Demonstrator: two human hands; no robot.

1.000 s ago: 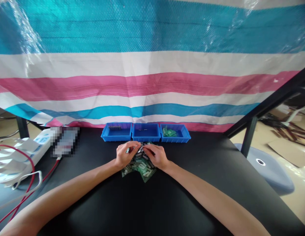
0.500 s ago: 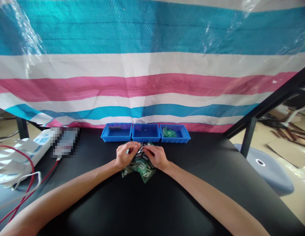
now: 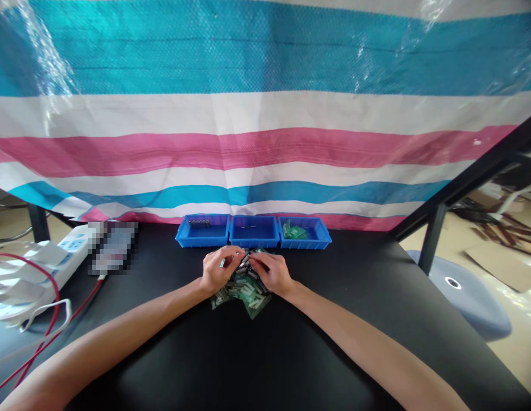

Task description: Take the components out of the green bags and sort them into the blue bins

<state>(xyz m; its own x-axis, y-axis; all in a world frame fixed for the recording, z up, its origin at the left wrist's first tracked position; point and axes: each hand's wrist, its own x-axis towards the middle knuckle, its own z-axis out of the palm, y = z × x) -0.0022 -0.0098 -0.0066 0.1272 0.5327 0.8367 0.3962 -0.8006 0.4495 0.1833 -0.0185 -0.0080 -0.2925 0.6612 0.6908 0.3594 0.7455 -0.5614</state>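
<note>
Green plastic packets (image 3: 252, 302) and small metal cylinders (image 3: 245, 264) lie heaped together under both hands on my feed. The left hand (image 3: 217, 270) and right hand (image 3: 270, 272) curl down over the heap, fingertips almost meeting, and I cannot tell whether either has hold of a piece. Just beyond, three blue plastic trays sit in a row on the black table (image 3: 346, 342): the left tray (image 3: 202, 231) holds a short line of cylinders, the middle tray (image 3: 253, 231) a few small bits, and the right tray (image 3: 304, 231) green packets.

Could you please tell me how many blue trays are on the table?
3, in a row along the far table edge: the left tray, middle tray and right tray.
</note>
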